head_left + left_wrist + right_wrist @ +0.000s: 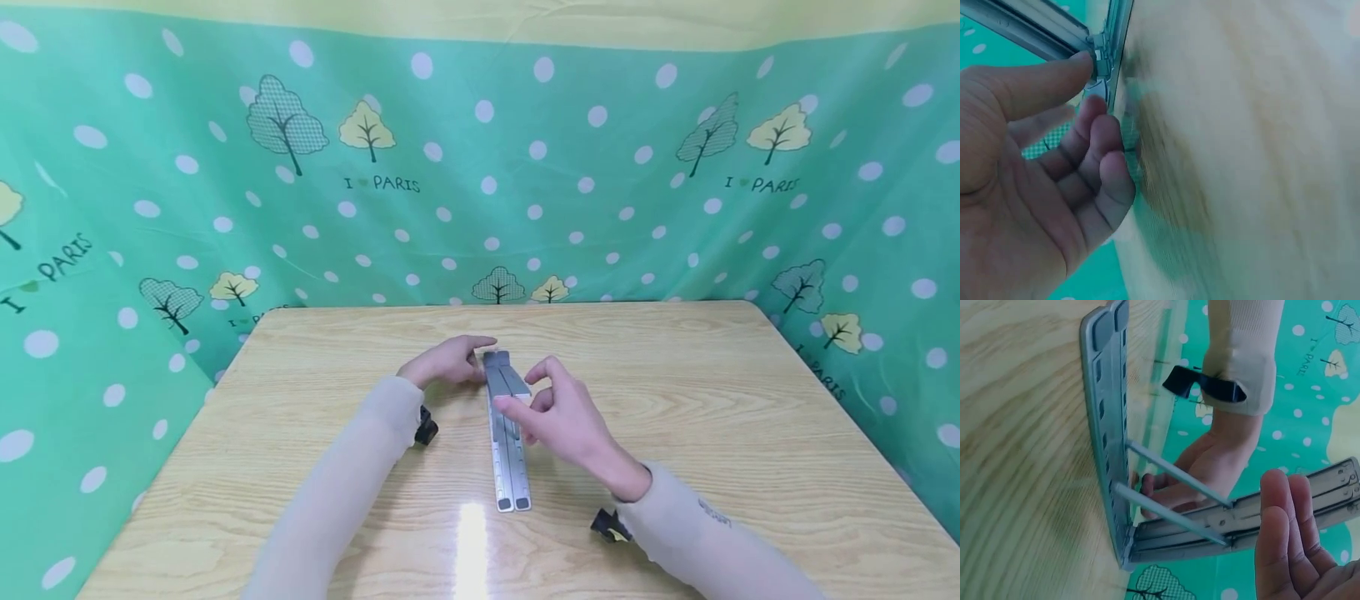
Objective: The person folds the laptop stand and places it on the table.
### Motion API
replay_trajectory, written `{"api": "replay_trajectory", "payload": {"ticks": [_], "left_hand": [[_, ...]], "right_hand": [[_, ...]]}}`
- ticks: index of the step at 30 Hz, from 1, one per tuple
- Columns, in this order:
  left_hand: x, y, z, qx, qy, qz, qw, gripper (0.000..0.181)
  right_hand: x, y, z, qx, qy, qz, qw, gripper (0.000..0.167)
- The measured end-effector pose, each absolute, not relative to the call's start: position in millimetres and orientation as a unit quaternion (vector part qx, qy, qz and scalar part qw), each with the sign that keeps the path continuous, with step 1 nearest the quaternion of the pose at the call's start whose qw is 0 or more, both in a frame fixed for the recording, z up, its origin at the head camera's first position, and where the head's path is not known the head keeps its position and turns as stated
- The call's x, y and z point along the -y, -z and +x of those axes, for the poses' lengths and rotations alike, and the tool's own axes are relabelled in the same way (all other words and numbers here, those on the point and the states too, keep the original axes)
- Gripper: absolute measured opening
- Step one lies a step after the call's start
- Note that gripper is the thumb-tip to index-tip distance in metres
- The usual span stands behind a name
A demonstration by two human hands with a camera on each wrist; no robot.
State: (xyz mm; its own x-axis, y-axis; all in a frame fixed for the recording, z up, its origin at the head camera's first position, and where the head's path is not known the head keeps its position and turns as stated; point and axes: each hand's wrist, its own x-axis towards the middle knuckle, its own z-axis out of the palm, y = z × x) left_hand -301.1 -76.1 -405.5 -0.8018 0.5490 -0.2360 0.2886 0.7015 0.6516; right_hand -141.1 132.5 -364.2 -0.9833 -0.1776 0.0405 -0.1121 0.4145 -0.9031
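Note:
A grey metal folding laptop stand (513, 475) rests on the table, its base bars lying lengthwise and its upper arms raised from the far hinge. Two thin struts (1166, 512) link base and arms in the right wrist view. My left hand (447, 361) is beside the hinge end, the thumb tip at the hinge (1100, 53) and the other fingers loosely bent. Whether it touches the metal, I cannot tell. My right hand (570, 421) is around the free end of the raised arms, thumb and fingers spread apart; the right wrist view shows fairly straight fingers (1275, 544) beside them.
The wood-grain table (337, 517) has a green polka-dot curtain (487, 167) behind it and at both sides. Black wrist straps with devices (426, 427) sit on the sleeves. A bright light reflection (471, 550) lies on the near tabletop.

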Motion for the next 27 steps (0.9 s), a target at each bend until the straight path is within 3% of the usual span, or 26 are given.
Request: {"api": "replay_trajectory", "payload": {"ticks": [3,10,22,27], "left_hand": [[81.1,404.6,-292.4,-0.908,-0.295,0.232,0.185,0.075],[91.6,398.8,-261.4,-0.915,-0.301,0.225,0.142,0.039],[89.0,403.4,-216.2,-0.879,-0.387,0.244,0.133,0.029],[83.5,404.6,-208.3,-0.869,-0.419,0.224,0.139,0.024]], "right_hand": [[-142.0,367.1,-144.1,-0.838,0.535,-0.106,0.019,0.055],[-163.9,374.9,-153.3,-0.846,0.519,-0.118,0.014,0.048],[-174.6,389.0,-168.7,-0.864,0.473,-0.164,0.059,0.061],[-171.7,399.9,-177.4,-0.867,0.456,-0.178,0.097,0.053]]}}
